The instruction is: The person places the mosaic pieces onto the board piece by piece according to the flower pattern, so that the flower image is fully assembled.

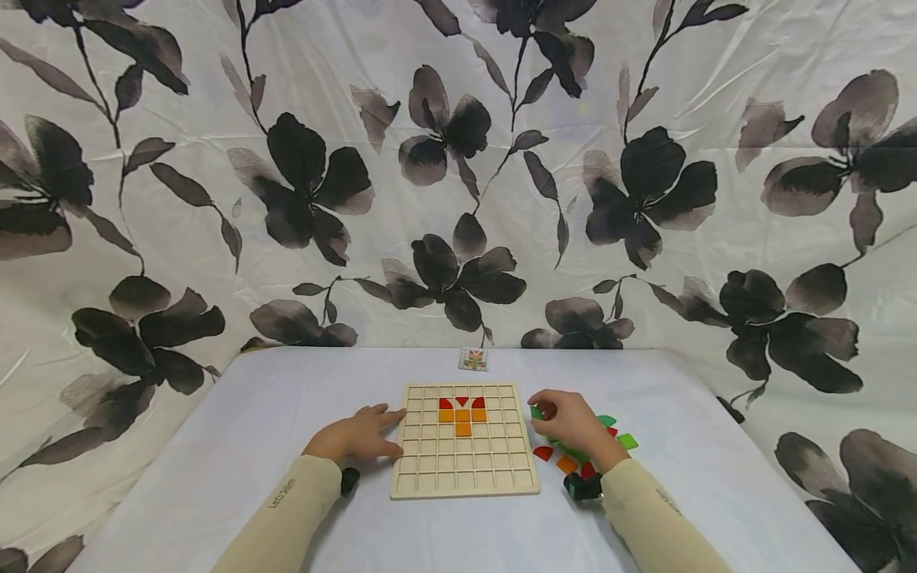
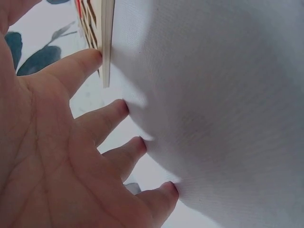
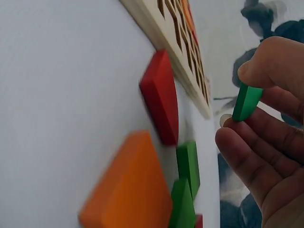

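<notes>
A square wooden grid board (image 1: 466,477) lies on the white table, with several red and orange pieces set in its upper cells. My left hand (image 1: 364,434) rests at the board's left edge with fingers spread; in the left wrist view one fingertip (image 2: 95,58) touches the board's side. Just off the board's right edge, my right hand (image 1: 573,422) pinches a green piece (image 3: 246,102) with a curved edge between thumb and fingers. Below that hand lie loose pieces, among them a red one (image 1: 543,453) and an orange one (image 1: 567,464).
A small patterned card (image 1: 474,359) lies at the table's far edge, behind the board. More loose pieces, such as a light green square (image 1: 627,441), lie right of my right hand. A flowered cloth (image 1: 444,199) hangs behind the table (image 1: 286,382).
</notes>
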A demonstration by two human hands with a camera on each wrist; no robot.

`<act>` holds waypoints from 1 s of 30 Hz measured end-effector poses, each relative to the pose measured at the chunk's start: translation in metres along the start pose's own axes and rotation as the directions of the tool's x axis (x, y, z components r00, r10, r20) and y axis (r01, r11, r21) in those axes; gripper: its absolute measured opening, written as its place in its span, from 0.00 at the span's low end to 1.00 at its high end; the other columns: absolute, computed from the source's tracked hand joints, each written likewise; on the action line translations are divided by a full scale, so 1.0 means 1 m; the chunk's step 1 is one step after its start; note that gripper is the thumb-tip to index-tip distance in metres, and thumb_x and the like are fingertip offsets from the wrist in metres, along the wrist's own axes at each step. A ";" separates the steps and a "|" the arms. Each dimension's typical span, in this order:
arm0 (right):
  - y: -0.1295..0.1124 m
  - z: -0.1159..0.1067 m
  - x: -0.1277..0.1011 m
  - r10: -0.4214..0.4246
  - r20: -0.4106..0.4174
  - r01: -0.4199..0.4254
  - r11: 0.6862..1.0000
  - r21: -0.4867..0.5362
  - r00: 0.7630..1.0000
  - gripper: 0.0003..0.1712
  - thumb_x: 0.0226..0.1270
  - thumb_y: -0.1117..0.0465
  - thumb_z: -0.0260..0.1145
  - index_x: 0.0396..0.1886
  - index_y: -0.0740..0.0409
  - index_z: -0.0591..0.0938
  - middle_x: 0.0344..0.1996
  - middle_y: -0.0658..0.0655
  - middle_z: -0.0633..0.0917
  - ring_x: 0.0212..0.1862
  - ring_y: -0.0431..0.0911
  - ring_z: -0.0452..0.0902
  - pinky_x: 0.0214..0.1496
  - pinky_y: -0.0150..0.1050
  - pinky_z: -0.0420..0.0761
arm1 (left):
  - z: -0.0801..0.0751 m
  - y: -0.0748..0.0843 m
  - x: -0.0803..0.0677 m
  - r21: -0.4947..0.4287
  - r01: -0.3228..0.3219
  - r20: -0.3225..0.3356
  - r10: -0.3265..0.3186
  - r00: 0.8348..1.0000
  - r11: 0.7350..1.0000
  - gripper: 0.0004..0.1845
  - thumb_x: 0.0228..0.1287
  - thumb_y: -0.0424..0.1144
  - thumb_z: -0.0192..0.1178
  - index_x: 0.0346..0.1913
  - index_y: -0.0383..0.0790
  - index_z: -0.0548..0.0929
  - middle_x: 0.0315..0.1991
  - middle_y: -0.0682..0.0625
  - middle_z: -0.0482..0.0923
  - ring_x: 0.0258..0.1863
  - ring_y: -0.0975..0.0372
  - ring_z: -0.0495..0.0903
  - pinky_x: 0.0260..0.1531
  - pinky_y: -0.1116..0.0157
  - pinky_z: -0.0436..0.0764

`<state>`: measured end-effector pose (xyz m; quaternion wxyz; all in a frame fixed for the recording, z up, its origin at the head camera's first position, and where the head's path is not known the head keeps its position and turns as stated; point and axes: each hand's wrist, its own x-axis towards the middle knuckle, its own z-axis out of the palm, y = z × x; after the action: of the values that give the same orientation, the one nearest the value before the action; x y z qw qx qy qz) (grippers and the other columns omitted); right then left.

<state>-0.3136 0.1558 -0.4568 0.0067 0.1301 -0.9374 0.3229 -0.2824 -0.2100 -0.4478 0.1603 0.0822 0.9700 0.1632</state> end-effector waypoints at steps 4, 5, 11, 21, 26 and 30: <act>-0.009 0.007 0.002 -0.016 0.034 0.016 1.000 -0.014 0.999 0.15 0.56 0.58 0.71 0.45 0.50 0.85 0.32 0.45 0.82 0.34 0.41 0.74 0.35 0.35 0.78 | 0.000 0.000 0.000 -0.002 -0.001 -0.001 0.001 1.000 1.000 0.42 0.56 0.54 0.66 0.73 0.49 0.65 0.74 0.37 0.56 0.74 0.39 0.53 0.65 0.34 0.59; -0.011 0.009 0.003 -0.024 0.041 0.025 1.000 -0.018 0.999 0.15 0.56 0.58 0.71 0.45 0.50 0.86 0.31 0.46 0.82 0.33 0.41 0.74 0.33 0.34 0.77 | 0.001 0.000 0.000 -0.003 -0.001 -0.001 0.001 1.000 1.000 0.42 0.56 0.54 0.66 0.73 0.49 0.64 0.74 0.37 0.56 0.74 0.39 0.53 0.65 0.34 0.59; -0.023 0.019 0.004 -0.107 0.068 0.111 0.991 -0.069 0.992 0.14 0.57 0.55 0.70 0.44 0.51 0.85 0.31 0.45 0.83 0.33 0.40 0.74 0.36 0.34 0.78 | 0.002 -0.002 0.000 -0.012 -0.006 -0.001 0.006 1.000 1.000 0.42 0.55 0.54 0.66 0.73 0.49 0.64 0.74 0.37 0.56 0.74 0.39 0.53 0.65 0.34 0.59; -0.042 0.030 0.009 -0.166 0.088 0.172 0.983 -0.070 0.982 0.13 0.58 0.58 0.70 0.43 0.54 0.85 0.31 0.47 0.84 0.33 0.39 0.76 0.39 0.36 0.80 | 0.002 -0.001 -0.001 -0.021 0.010 -0.009 -0.010 1.000 1.000 0.42 0.56 0.55 0.66 0.73 0.50 0.64 0.74 0.38 0.56 0.74 0.39 0.52 0.65 0.34 0.58; -0.050 0.034 0.012 -0.190 0.114 0.202 0.973 -0.110 0.975 0.13 0.57 0.60 0.70 0.43 0.56 0.85 0.33 0.49 0.85 0.34 0.40 0.76 0.39 0.36 0.80 | 0.002 -0.001 -0.003 -0.023 0.000 -0.009 -0.001 1.000 1.000 0.41 0.56 0.54 0.65 0.73 0.49 0.64 0.74 0.37 0.56 0.74 0.39 0.51 0.66 0.33 0.57; -0.056 0.039 0.013 -0.189 0.132 0.207 0.970 -0.132 0.973 0.13 0.56 0.61 0.69 0.42 0.57 0.86 0.37 0.51 0.85 0.35 0.42 0.74 0.42 0.38 0.80 | 0.002 -0.001 -0.002 -0.020 0.000 -0.013 -0.001 1.000 1.000 0.41 0.56 0.54 0.65 0.73 0.49 0.64 0.74 0.37 0.56 0.74 0.38 0.51 0.65 0.33 0.56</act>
<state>-0.3095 0.0864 -0.4522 -0.0073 0.2412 -0.9394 0.2435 -0.2795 -0.2106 -0.4497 0.1550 0.0792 0.9693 0.1736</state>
